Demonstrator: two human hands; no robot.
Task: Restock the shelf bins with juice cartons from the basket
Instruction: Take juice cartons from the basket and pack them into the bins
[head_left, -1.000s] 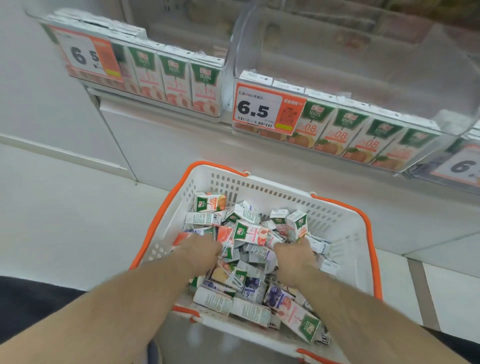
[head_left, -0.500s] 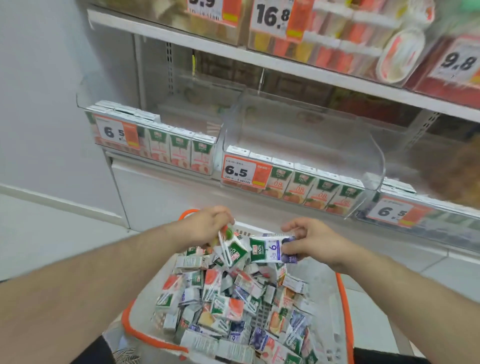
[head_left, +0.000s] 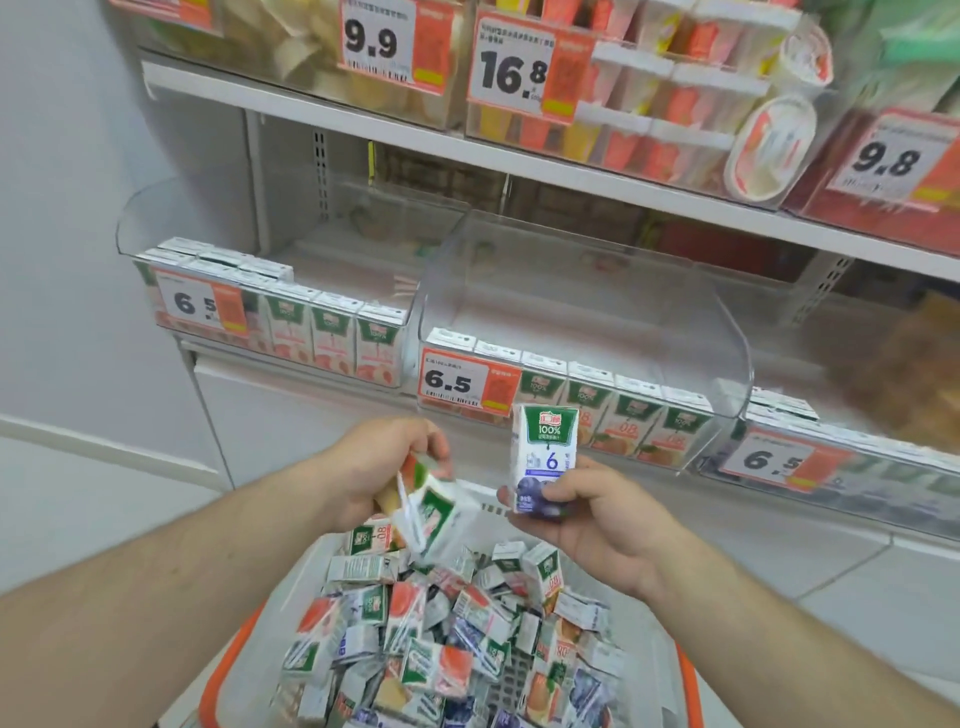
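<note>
Blue-and-white, with blueberries printed at its foot, the juice carton (head_left: 545, 457) stands upright in the right hand (head_left: 587, 525), whose grip pinches its lower end between thumb and fingers. It hangs just in front of the middle bin (head_left: 582, 332), below that bin's 6.5 price tag (head_left: 467, 384). The left hand (head_left: 374, 473), to the left of the middle bin and lower, has its grip pressed around a small bundle of cartons (head_left: 431, 509); at least two show, one red-topped and one green, but blur hides the exact number.

The step in hand looks like sorting by flavour before shelving. To do it well, match each carton's print to the row it joins: the middle bin's front row shows orange fruit, so the blueberry carton probably belongs in the right bin (head_left: 831, 467), beyond the middle bin, though its stock is too blurred to confirm. Set the carton upright, label forward, behind the row, and lift clear of the bin's raised clear wall.

Counted: three clear bins on this shelf. The middle bin's front row holds six cartons. The left bin (head_left: 270, 312) shows three cartons clear of its tag, with more behind. The basket (head_left: 223, 670), below the middle bin, holds several dozen loose cartons, too jumbled to count.
</note>
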